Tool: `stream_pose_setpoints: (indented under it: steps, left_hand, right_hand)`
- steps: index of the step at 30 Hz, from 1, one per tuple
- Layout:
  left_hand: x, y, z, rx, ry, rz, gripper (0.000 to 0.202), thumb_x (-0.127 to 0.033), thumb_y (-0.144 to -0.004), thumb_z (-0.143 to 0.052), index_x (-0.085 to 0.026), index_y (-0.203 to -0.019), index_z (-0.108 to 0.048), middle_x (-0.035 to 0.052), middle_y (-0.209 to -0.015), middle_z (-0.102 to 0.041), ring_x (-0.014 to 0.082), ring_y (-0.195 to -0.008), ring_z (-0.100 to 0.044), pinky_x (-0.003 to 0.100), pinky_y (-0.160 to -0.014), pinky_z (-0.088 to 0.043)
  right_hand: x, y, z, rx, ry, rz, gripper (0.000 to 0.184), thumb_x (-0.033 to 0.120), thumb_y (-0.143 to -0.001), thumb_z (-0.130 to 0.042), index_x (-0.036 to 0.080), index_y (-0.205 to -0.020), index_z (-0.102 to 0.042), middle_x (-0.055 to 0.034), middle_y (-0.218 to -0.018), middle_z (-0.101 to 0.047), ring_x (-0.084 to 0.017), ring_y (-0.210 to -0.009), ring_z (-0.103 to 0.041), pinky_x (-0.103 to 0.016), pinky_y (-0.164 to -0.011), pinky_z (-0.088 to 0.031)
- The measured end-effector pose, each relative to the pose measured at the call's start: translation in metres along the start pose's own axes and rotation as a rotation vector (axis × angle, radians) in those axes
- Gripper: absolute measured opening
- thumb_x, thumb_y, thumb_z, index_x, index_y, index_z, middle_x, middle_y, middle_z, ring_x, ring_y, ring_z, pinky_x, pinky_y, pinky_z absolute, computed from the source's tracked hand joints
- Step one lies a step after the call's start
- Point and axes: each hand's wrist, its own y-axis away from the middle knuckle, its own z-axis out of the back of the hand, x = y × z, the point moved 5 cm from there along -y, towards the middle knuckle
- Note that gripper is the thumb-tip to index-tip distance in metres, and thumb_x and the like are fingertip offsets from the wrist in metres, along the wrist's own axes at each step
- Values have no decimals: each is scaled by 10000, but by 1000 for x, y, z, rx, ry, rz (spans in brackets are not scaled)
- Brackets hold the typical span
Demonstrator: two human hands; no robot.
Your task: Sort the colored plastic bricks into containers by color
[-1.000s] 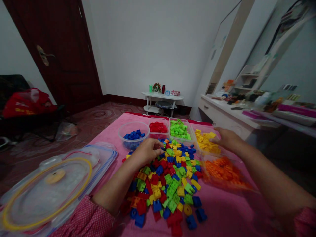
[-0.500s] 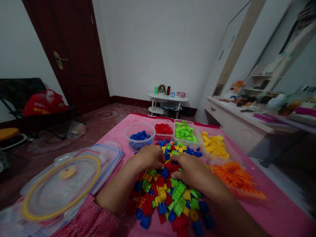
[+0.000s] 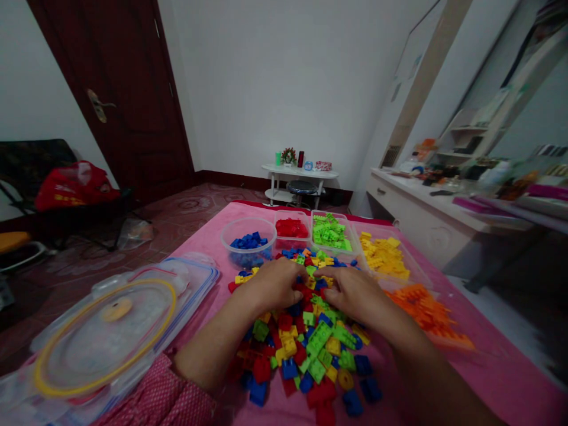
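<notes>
Pink worktop (image 3: 497, 367), door (image 3: 115, 77) at your 10 o'clock; can't tell if left hand (image 3: 276, 284) or right hand (image 3: 357, 293) grips any bricks (image 3: 319, 338).

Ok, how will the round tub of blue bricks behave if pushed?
The round tub probably slides rather than tips, looking wider than tall. Its clear plastic may flex slightly. The loose blue bricks inside could shift.

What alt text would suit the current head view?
A person's left hand and right hand are at a mixed heap of toy bricks on a pink cloth. Five clear tubs behind and right of it each hold one color: blue, red, green, yellow or orange; lids lie at left.
</notes>
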Motion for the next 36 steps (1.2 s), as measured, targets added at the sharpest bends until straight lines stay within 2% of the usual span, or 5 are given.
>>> stream_pose_setpoints:
  steps: [5,13,20,28,36]
  left_hand:
    - [-10,-1,-11,22,-153,12,365,-215,-660,-602,-255,-1010,-695,112,-919,-696,305,-863,-636,387,-733,-473]
    - [0,-4,-8,-24,-35,49,237,-292,-674,-626,-243,-885,-721,65,-791,-694,231,-733,-624,298,-643,-437]
    - [3,-8,14,-258,188,71,225,-323,-740,-588,-184,-875,-704,41,-765,-657,156,-674,-564,236,-612,-396]
    - [-9,-6,28,-450,393,-40,227,-301,-772,-627,-222,-970,-704,51,-868,-652,174,-843,-579,274,-767,-443]
    - [-18,-7,14,-372,410,-101,393,-396,-746,-651,-259,-1114,-658,79,-1248,-537,232,-1156,-486,358,-979,-398]
  right_hand:
    - [-1,-2,0,-14,-167,27,391,190,-707,-468,240,-1007,-712,-3,-593,-633,-151,-566,-562,-242,-573,-348]
    - [-19,-9,-5,-168,-750,-66,190,291,-734,-551,175,-869,-618,24,-621,-594,-116,-450,-551,-214,-433,-381]
    - [-17,-10,-13,-241,-1245,-221,206,332,-674,-636,192,-768,-519,61,-524,-554,-118,-384,-541,-210,-380,-386]
    - [12,-7,-36,16,-2073,-277,198,344,-765,-609,187,-871,-553,11,-704,-629,-98,-537,-587,-196,-456,-450]
    - [23,0,-51,80,-2300,-453,208,306,-726,-688,200,-819,-534,88,-492,-487,-34,-368,-432,-100,-310,-216]
